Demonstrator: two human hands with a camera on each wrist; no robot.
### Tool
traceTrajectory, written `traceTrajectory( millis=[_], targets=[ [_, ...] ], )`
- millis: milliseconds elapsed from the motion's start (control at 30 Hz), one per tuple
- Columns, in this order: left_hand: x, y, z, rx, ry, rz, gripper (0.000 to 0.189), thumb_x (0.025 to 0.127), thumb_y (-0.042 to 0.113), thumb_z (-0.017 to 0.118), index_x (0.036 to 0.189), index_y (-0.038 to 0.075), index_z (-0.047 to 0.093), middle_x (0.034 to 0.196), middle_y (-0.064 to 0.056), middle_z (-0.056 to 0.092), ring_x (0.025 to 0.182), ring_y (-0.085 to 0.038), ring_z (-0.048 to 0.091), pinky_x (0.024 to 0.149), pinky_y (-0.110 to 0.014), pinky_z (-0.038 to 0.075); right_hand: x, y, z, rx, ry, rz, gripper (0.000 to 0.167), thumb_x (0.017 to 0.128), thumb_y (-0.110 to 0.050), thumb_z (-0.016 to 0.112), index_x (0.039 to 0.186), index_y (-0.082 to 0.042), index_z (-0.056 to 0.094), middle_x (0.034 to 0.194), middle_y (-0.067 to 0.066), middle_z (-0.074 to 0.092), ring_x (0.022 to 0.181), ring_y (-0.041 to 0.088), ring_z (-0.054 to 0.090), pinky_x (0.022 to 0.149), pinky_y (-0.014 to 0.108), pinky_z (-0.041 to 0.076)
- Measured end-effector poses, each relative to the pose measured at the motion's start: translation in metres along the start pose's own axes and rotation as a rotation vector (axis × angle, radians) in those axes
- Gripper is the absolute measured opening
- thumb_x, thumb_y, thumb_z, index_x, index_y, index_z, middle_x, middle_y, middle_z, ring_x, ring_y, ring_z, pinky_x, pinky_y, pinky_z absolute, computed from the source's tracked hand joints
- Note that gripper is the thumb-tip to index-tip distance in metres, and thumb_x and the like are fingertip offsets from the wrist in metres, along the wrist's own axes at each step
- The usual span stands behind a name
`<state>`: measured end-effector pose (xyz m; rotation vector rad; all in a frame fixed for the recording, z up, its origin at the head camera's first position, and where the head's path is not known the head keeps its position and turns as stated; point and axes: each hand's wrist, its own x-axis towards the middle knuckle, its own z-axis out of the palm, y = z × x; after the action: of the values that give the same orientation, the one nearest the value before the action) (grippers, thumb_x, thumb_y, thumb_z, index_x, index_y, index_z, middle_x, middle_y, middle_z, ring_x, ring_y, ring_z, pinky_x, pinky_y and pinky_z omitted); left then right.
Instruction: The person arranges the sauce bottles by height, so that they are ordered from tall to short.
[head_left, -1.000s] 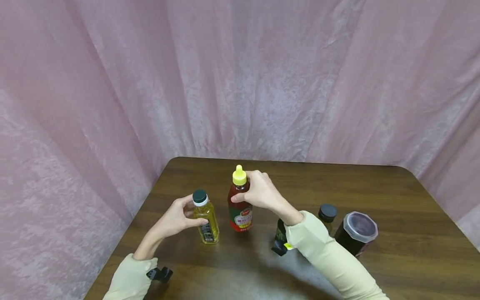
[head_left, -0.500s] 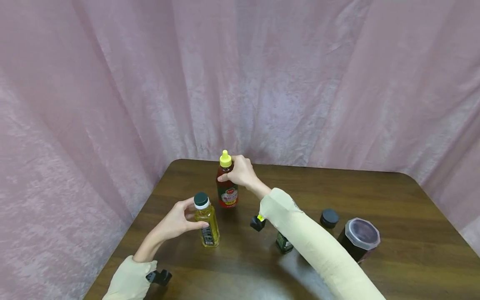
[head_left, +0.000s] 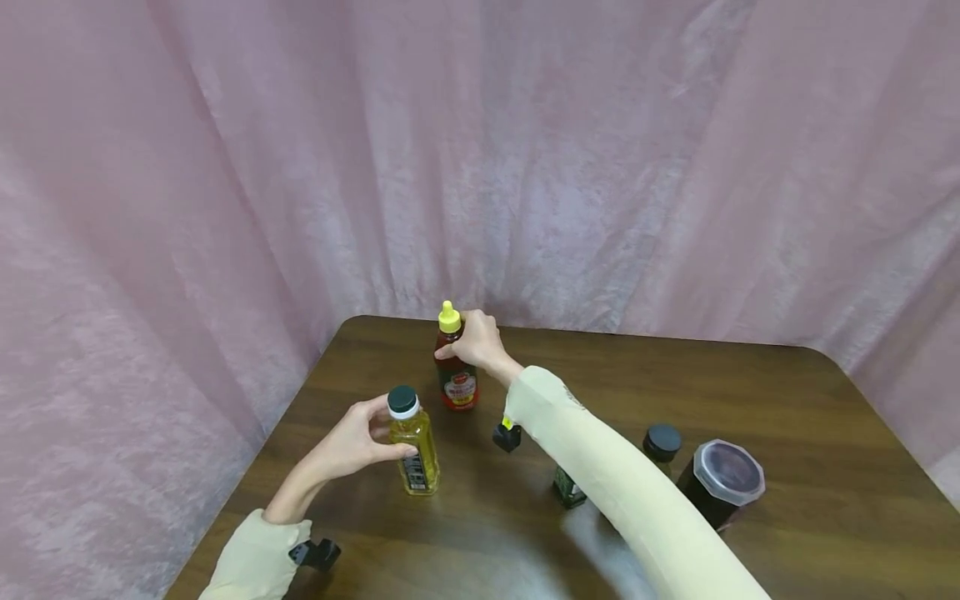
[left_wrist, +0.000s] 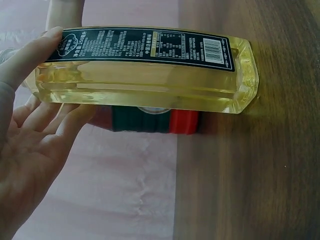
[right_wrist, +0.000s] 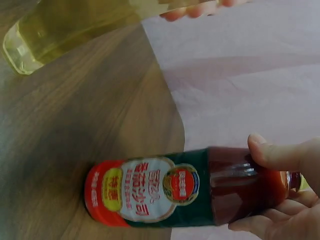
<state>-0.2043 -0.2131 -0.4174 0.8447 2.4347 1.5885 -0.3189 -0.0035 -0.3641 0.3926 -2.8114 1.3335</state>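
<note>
In the head view my left hand (head_left: 347,442) grips a clear bottle of yellow liquid (head_left: 425,442) with a dark green cap, thumb and fingers around its upper part. The bottle stands upright on the table; its black label shows in the left wrist view. Farther back, my right hand (head_left: 482,343) holds a red ketchup bottle (head_left: 459,387) by its shoulder, just under the yellow nozzle cap. In the right wrist view the thumb lies on one side of the ketchup bottle (right_wrist: 165,192) and the fingers on the other. The ketchup bottle is upright, behind and slightly right of the yellow one.
Partly covered by my right sleeve (head_left: 600,467), a small green-labelled bottle (head_left: 567,489) stands mid-table. To its right are a dark-capped bottle (head_left: 663,440) and a dark jar with a clear lid (head_left: 729,472). A pink curtain (head_left: 480,167) hangs behind the wooden table (head_left: 750,392).
My right hand has carried the ketchup bottle back and a little left, toward the far table edge; over the last half second it barely moved. The left hand and its bottle have stayed put.
</note>
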Motion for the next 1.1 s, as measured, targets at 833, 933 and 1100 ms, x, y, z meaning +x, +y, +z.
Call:
traceTrajectory(
  millis=[833, 933, 1100],
  targets=[
    [0.008, -0.006, -0.005, -0.019, -0.002, 0.013, 0.055, 0.078, 0.008, 0.079, 0.125, -0.003, 0.054, 0.117, -0.023, 0.064, 0.102, -0.004, 0.065, 0.089, -0.029, 0.054, -0.042, -0.034, -0.047, 0.246, 0.119, -0.023, 0.055, 0.083, -0.025, 0.076, 0.13, -0.006, 0.056, 0.12, 0.015, 0.068, 0.11, 0.025, 0.066, 0.095, 0.039, 0.052],
    [0.007, -0.007, -0.006, -0.015, -0.004, 0.008, 0.055, 0.078, 0.009, 0.079, 0.126, -0.003, 0.054, 0.117, -0.023, 0.064, 0.103, -0.004, 0.065, 0.089, -0.029, 0.054, -0.063, -0.032, -0.051, 0.247, 0.194, -0.083, 0.04, 0.086, -0.022, 0.073, 0.121, -0.008, 0.062, 0.113, 0.012, 0.071, 0.101, 0.023, 0.07, 0.088, 0.037, 0.054],
    [0.005, -0.006, -0.009, 0.006, 0.013, 0.007, 0.053, 0.079, 0.009, 0.079, 0.125, -0.002, 0.055, 0.116, -0.021, 0.065, 0.102, -0.003, 0.065, 0.087, -0.029, 0.054, -0.091, -0.023, -0.051, 0.233, 0.27, -0.146, 0.027, 0.088, -0.015, 0.068, 0.113, -0.008, 0.065, 0.105, 0.009, 0.072, 0.093, 0.021, 0.07, 0.08, 0.035, 0.057]
  ],
)
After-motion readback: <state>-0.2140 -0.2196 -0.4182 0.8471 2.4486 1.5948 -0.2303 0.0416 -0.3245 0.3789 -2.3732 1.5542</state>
